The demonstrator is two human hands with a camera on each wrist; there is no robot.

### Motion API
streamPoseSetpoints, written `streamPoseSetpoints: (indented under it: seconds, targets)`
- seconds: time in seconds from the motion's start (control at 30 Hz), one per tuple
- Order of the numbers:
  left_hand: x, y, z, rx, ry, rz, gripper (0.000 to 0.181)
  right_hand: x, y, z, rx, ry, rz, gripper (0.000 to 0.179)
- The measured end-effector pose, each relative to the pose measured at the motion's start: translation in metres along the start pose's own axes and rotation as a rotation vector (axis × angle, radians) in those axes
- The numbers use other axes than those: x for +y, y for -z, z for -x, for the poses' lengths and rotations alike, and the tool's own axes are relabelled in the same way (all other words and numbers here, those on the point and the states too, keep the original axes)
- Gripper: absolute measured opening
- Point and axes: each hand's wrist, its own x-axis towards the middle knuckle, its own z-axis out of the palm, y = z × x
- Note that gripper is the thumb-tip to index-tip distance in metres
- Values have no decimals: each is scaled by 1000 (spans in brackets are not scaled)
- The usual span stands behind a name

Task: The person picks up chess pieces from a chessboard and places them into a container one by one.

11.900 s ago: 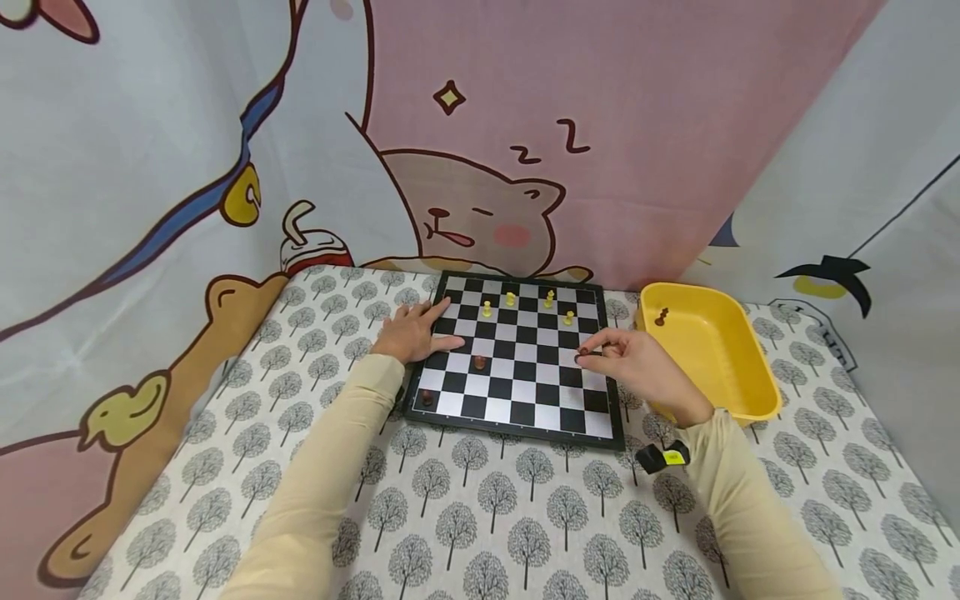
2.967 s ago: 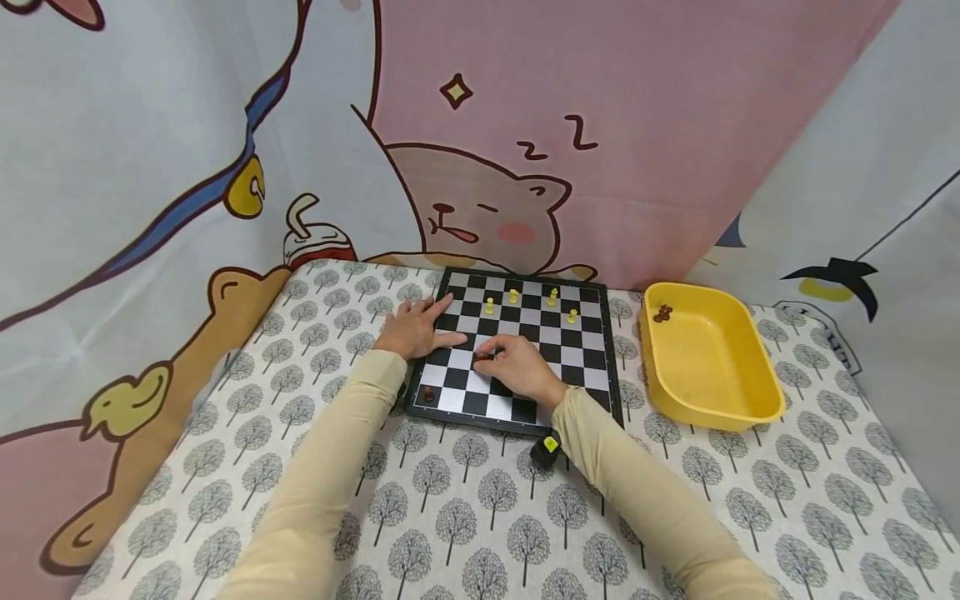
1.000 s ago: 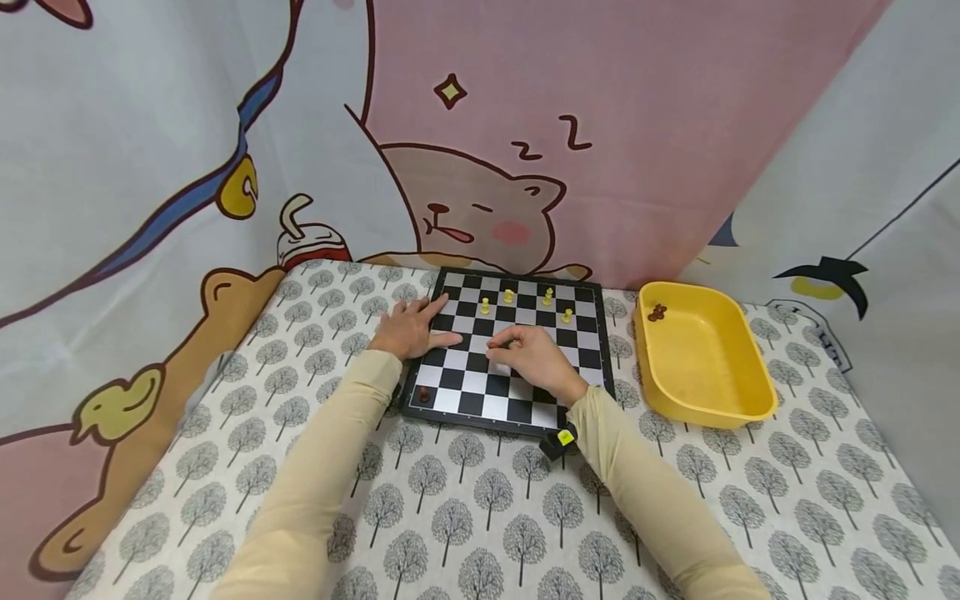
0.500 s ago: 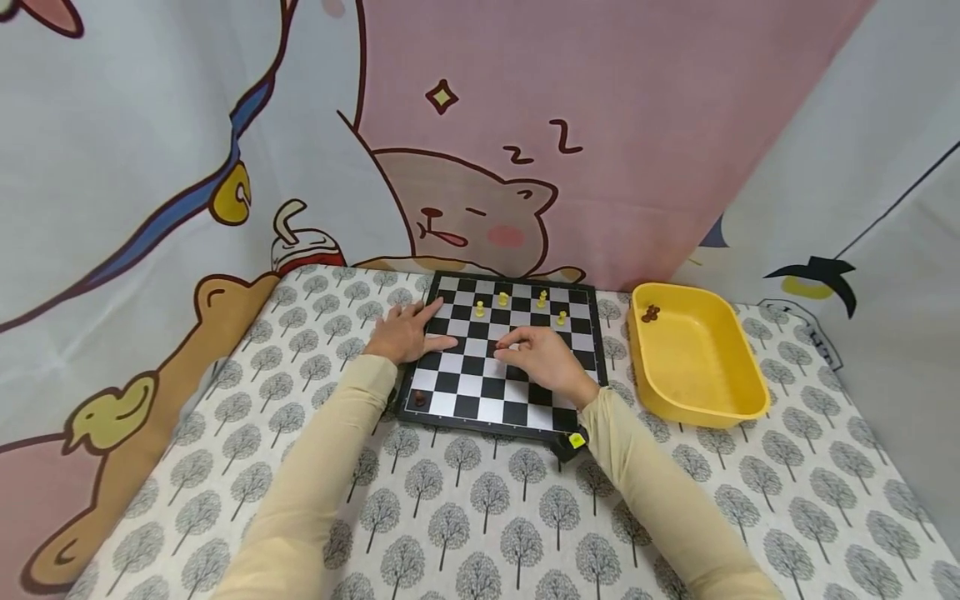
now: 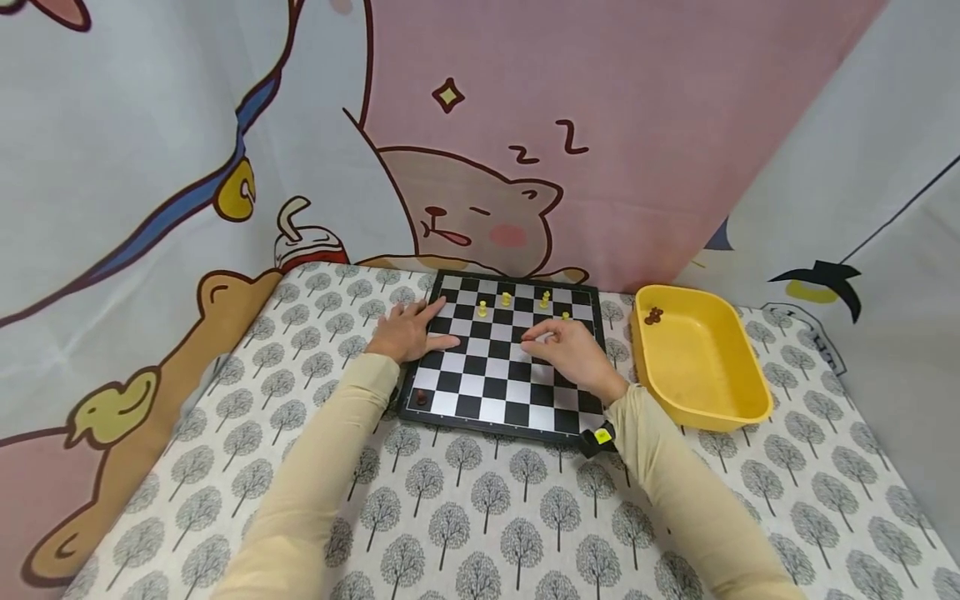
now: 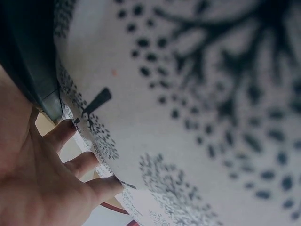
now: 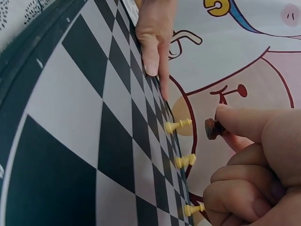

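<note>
My left hand lies with spread fingers over the left edge of the chessboard. Between thumb and forefinger, my right hand pinches a brown chess piece, held above the right half of the board; its exact type is unclear. A dark brown chess piece stands on the near left corner square. Several yellow chess pieces stand in the far rows, one partly covered by the right hand. The right wrist view shows yellow pieces beyond the pinched one.
A yellow tub stands right of the board, with small brown chess pieces in its far left corner. A tree-patterned cloth covers the table. Behind it hangs a printed cartoon curtain.
The tub has gained a brown piece since the oldest frame. My right hand has lifted another brown piece from the board's left middle and carried it right. My left hand has stayed put.
</note>
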Motion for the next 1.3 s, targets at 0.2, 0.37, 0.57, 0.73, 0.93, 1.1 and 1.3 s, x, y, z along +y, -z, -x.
streamPoseSetpoints:
  seconds: [0.2,0.37,0.57,0.73,0.93,1.1,1.3]
  targets:
    - [0,0,2,-12,5,-1,93,4,9,0,24,2,-25,28]
    - [1,0,3,-9,1,-3,92,6,21,0,47,-16,-31,28]
    - [1,1,3,-6,-10,-2,92,4,40,2,44,-16,2,30]
    - [-1,2,3,-7,-3,-13,93,3,55,6,64,-17,24,32]
    - [1,3,2,-3,-7,-16,92,6,68,8,85,-32,21,33]
    - [1,2,2,-9,-12,-23,93,10,80,11,68,-57,41,39]
    - [0,1,-1,-20,-9,-15,94,13,98,9,85,-83,24,41]
